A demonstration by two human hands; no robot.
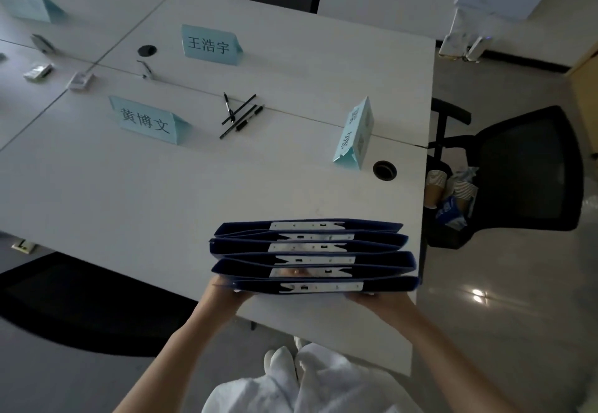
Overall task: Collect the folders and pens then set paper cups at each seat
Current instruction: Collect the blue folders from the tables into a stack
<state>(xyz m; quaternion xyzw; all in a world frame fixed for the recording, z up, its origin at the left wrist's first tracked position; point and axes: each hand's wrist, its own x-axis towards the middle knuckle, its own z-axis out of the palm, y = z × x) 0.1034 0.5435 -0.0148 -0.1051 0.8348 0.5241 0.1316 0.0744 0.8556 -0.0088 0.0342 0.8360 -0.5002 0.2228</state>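
A stack of several dark blue folders (241, 244) with white spine labels hangs over the near right part of the white table (129, 192). My left hand (226, 288) grips the stack's lower left edge and my right hand (382, 299) holds its lower right edge; both are mostly hidden under the folders. Several black pens (239, 115) lie in a loose cluster near the table's middle seam. Stacks of brown paper cups (435, 189) rest in a bag on the black chair (524, 167) at the table's right end.
Light blue name tents stand on the table: one at centre back (210, 45), one at centre left (145, 120), one near the right edge (356, 133). A cable hole (384, 170) sits beside it. Another black chair (81, 302) is tucked at the near left.
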